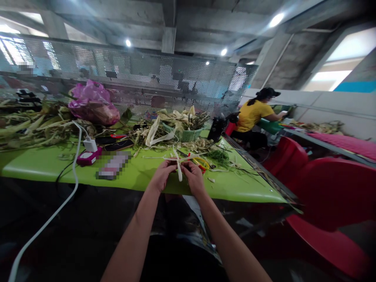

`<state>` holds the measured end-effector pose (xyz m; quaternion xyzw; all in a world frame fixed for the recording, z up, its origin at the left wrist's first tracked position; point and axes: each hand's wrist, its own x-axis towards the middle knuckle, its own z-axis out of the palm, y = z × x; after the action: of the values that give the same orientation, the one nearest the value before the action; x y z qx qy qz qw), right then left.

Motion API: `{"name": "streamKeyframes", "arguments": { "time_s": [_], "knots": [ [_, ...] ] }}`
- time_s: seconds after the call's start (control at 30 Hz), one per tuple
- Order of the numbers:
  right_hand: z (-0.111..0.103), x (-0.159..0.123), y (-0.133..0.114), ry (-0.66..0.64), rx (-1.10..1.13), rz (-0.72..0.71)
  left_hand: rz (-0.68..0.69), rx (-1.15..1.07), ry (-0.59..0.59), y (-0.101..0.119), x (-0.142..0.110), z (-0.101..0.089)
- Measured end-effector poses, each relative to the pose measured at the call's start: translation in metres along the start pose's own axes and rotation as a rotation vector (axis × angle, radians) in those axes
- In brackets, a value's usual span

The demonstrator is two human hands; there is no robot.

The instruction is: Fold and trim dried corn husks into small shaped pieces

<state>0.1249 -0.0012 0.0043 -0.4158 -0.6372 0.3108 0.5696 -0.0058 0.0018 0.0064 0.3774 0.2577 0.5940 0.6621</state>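
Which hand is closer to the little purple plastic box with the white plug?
Left. The left hand is to the right of the purple plastic box; the right hand is farther away, beyond the left one.

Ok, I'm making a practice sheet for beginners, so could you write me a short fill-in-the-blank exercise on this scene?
1. The left hand and right hand hold pale strips near a table coloured ____.
2. The co-worker's shirt is ____.
3. The chairs at the picture's right are ____.
4. In the picture, the basket stands to the ____ of the plastic bag.

Missing words: green; yellow; red; right.
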Motion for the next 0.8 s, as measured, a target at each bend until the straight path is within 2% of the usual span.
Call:
{"name": "streamKeyframes", "arguments": {
  "time_s": [0.13,0.33,0.47,0.67,0.8],
  "knots": [
    [-0.0003,-0.0005,-0.0025,-0.011,0.000,0.003,0.057,0.049,0.001,-0.0019,0.0008,0.0023],
    [0.0006,0.0014,-0.0001,-0.049,-0.049,-0.017,0.106,0.004,0.111,-0.0027,0.0047,0.0026],
    [0.0008,0.0024,0.0021,-0.049,-0.094,-0.028,0.115,-0.002,0.128,-0.0014,0.0047,0.0056],
    [0.0017,-0.0023,-0.0039,0.000,-0.133,-0.063,0.136,0.051,0.095,-0.0025,0.0058,0.0074],
    [0.0032,-0.0074,-0.0060,0.094,-0.183,-0.112,0.181,0.090,0.131,-0.0057,0.0092,0.0034]
  ]
}}
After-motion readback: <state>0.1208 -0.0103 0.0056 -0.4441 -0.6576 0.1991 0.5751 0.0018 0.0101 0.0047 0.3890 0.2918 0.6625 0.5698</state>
